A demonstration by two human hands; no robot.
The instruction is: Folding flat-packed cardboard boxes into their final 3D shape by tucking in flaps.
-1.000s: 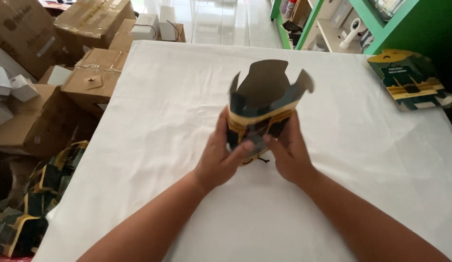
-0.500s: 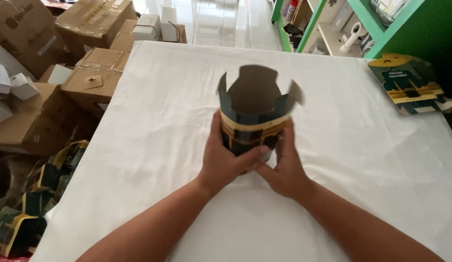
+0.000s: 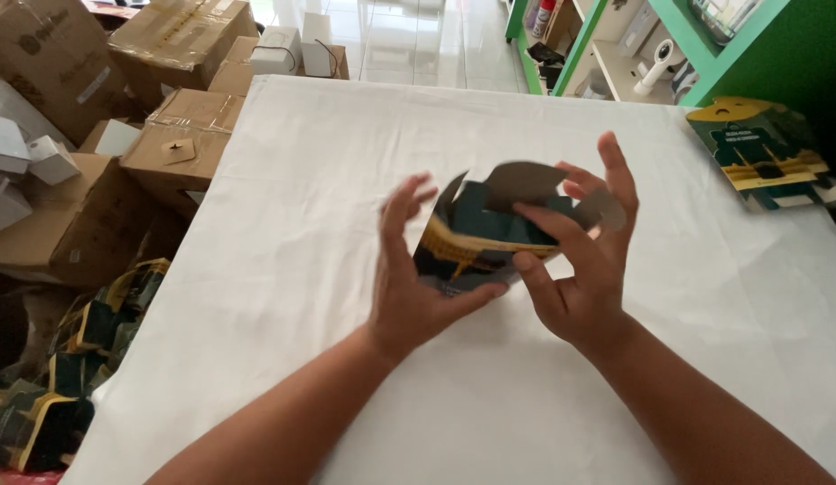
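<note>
A small dark green and yellow cardboard carton with grey inner flaps is held above the white-covered table. My left hand cradles its left side and underside, thumb beneath, fingers spread upward. My right hand grips its right side, with the index finger pressing across a top flap and the other fingers raised behind it. The carton is tilted, its open end facing up and away from me.
A stack of flat green and yellow cartons lies at the table's far right edge. Brown cardboard boxes crowd the floor to the left, with more flat cartons below them. Green shelving stands at the back right.
The carton was upright with both hands at its base. Now it is tilted, and my hands have moved up its sides with the right fingers on a top flap.
</note>
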